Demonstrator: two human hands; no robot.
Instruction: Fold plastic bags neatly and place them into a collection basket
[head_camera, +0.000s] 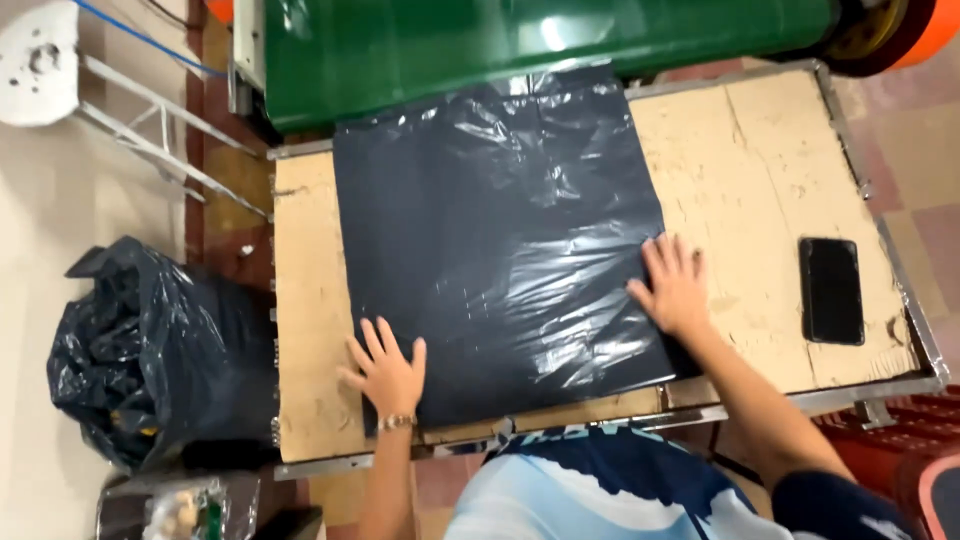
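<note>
A dark plastic sheet (500, 250) is spread flat across the middle of the bench (310, 300), its far edge tucked up against the green roll (540, 45) that runs along the bench's far side. The left hand (388, 372) is laid flat, fingers fanned out and gripping nothing, on the sheet's near left corner, close to the bench's near edge. The right hand (675, 285) is pressed down the same way, palm flat and fingers spread, over the sheet's right edge, partly on plastic and partly on the bare cardboard top. Creases and glare are seen all over the sheet, so whether it is one layer or a flattened bag cannot be told. A black phone (831, 290) is left lying face up near the bench's right edge, well apart from the right hand. Down on the floor beyond the bench's left edge, a stuffed black bag (150, 350) is seen, and a white frame (150, 130) stands farther back on that side. A red crate (890, 460) is glimpsed under the near right corner.
</note>
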